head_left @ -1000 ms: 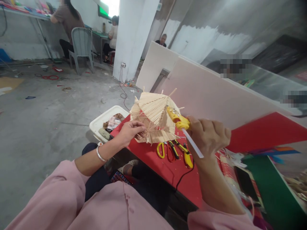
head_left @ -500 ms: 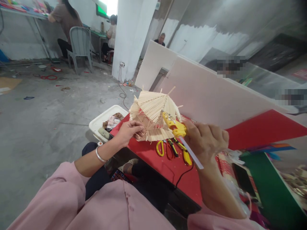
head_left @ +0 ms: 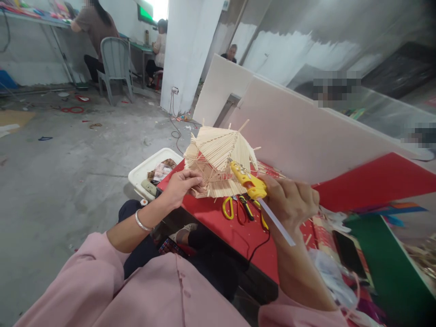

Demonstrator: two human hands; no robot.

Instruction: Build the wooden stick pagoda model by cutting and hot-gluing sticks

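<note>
A pavilion-like model made of thin wooden sticks [head_left: 218, 147], with a sloping stick roof, stands on the red tabletop [head_left: 235, 236]. My left hand [head_left: 185, 187] pinches its lower left edge between thumb and fingers. In my right hand [head_left: 291, 200] is a yellow hot glue gun [head_left: 250, 180], gripped at the handle, its nozzle close to the roof's lower front edge. Whether the nozzle touches the sticks I cannot tell. A clear glue stick [head_left: 277, 223] juts from the gun's back end. Scissors with yellow handles [head_left: 228, 208] and pliers [head_left: 245, 208] lie just below the model.
Left of the table is a white bin [head_left: 136, 170] with cloth and other items inside. White boards [head_left: 289, 118] stand behind the model. To the right lie a dark phone [head_left: 349, 254] and a green board [head_left: 381, 254]. People sit farther back, near a grey chair [head_left: 116, 61].
My right hand and the glue gun have shifted slightly, the glue stick's rear end now lower and farther right. My left hand keeps its pinch on the model. The whole view has shifted a little.
</note>
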